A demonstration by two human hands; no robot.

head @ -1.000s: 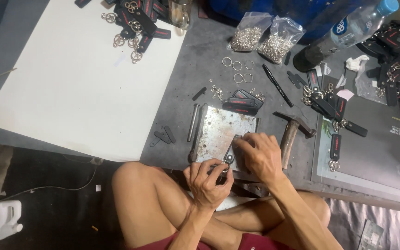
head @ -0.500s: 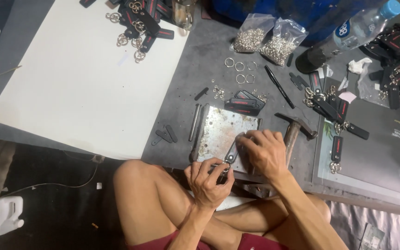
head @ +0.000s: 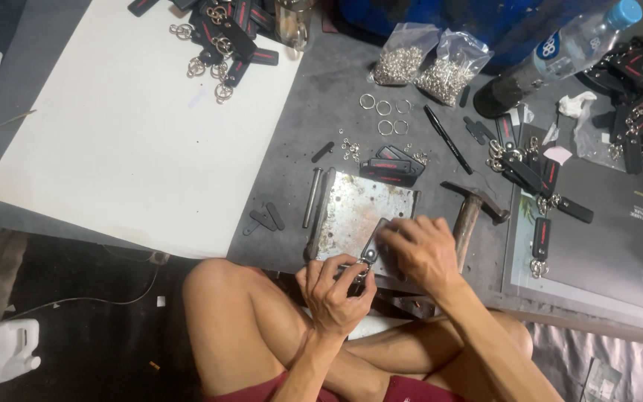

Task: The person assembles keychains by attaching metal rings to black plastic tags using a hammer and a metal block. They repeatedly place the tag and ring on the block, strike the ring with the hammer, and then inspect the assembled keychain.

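While gripped, key strap (head: 372, 246) between hands.

metal plate (head: 359, 212) on mat | hammer (head: 470, 212) right of it | punch rod (head: 311, 197) left

So the gray tabletop (head: 336, 97) is carrying a scuffed metal plate (head: 359, 212); a hammer (head: 474, 212) is lying just right of that plate, a white sheet (head: 135, 126) is spreading out left, loose rings (head: 385, 115) are sitting above.

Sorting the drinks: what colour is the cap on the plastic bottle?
Light blue cap on the clear bottle, head view, upper right.
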